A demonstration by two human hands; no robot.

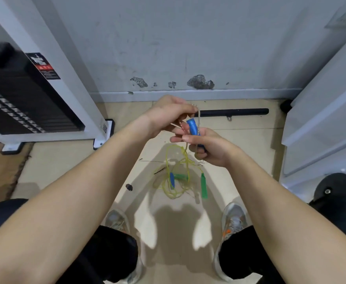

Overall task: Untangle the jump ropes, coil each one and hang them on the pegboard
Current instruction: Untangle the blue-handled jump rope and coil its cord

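Two bare hands were raised close together in front of the person, above a pale tiled floor (65,165). The right hand (213,149) had its fingers curled round a blue handle (193,126), whose rounded end stuck up past the thumb. The left hand (166,114) sat just above and to the left of it, thumb and fingertips pinching a pale cord (198,116) that ran down beside the blue handle. The two hands were almost touching.

From under the right hand a yellow rope (176,175) dropped straight down into a loose tangle of loops between the person's feet. Whether the tangle lay on the floor or hung just over it could not be told. Caught up in those loops were a second blue handle (171,180) and two green handles (204,186) — one upright at the right edge of the tangle, the other lying across its middle.

Grey shoes (234,221) stood on either side below the tangle. Ahead, a grey wall (168,37) showed chipped patches near its base, and a black bar (233,112) lay on the floor along it. A black weight stack (24,99) in a white frame stood at the left, and a dark weight plate (338,187) sat at the right edge.
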